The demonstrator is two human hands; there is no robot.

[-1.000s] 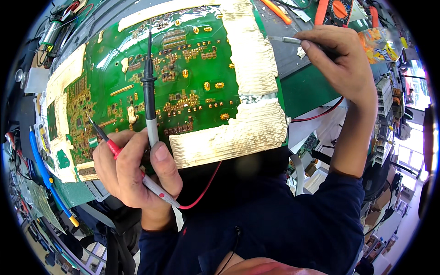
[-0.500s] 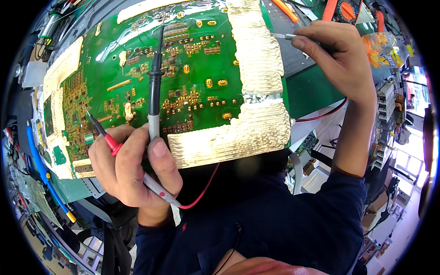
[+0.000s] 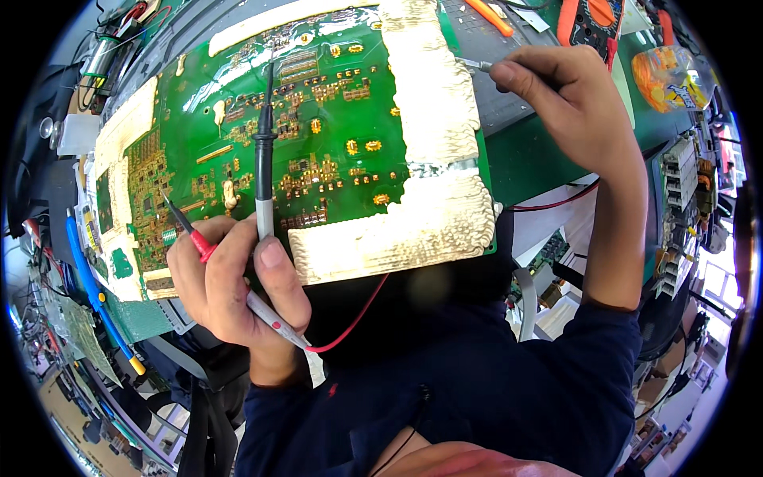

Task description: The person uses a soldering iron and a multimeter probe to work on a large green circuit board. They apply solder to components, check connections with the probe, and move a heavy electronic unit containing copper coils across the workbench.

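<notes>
A large green circuit board (image 3: 270,171) lies tilted in front of me, with thick cream-coloured beads of coating (image 3: 437,103) along its edges. My left hand (image 3: 226,282) is closed at the board's near edge, round two multimeter probes. The black probe (image 3: 265,147) points away across the board; the red probe (image 3: 199,242) slants toward small parts at the left. Whether either tip touches is unclear. At the board's right edge, my right hand (image 3: 580,107) pinches a slim metal tool (image 3: 477,65). Its tip meets the cream coating, and its kind cannot be made out.
An orange multimeter (image 3: 592,20) sits at the far right, near a clear plastic jar (image 3: 671,78) with orange contents. An orange-handled tool (image 3: 489,16) lies behind the board. On the left are a blue pen-like tool (image 3: 89,274) and cluttered equipment. A red lead (image 3: 366,310) hangs below my left hand.
The whole view has shifted slightly. Both hands keep nearly the same places against the board, still holding the probes and the slim tool.
</notes>
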